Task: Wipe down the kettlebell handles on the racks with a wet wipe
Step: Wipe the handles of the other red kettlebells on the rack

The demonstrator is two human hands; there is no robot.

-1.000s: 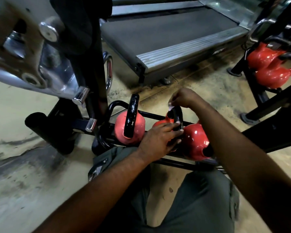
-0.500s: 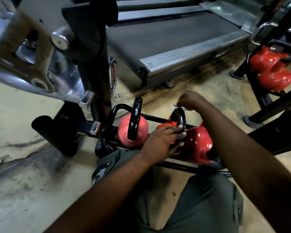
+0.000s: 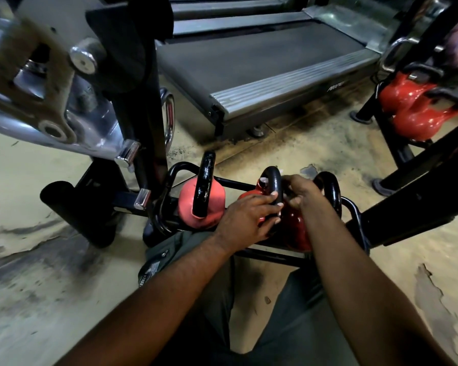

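Right hand (image 3: 300,192) lowered along middle handle (image 3: 274,180), clenching wet wipe (image 3: 281,171), left hand (image 3: 245,220) fingers grasping it

Trouser patch (image 3: 150,270) shows partial letters "STREE"; the treadmill (image 3: 262,56) side logo is too blurred to read

Gripped handle (image 3: 274,186) glossy black, on red kettlebell (image 3: 249,197). Left of grip: coral-pink kettlebell (image 3: 196,207), shiny black left handle (image 3: 205,186). Right of grip: dark red kettlebell (image 3: 296,225), black right handle (image 3: 331,191). Under grip: black rack (image 3: 275,254). Nearer than grip: grey-green trousers (image 3: 302,326). Floor (image 3: 37,260) tan, mottled with dark smudges, grey peeled patches. Far right of grip: bright red far kettlebells (image 3: 413,112). Beyond grip: treadmill (image 3: 249,59), dark grey belt, silver ribbed edge.
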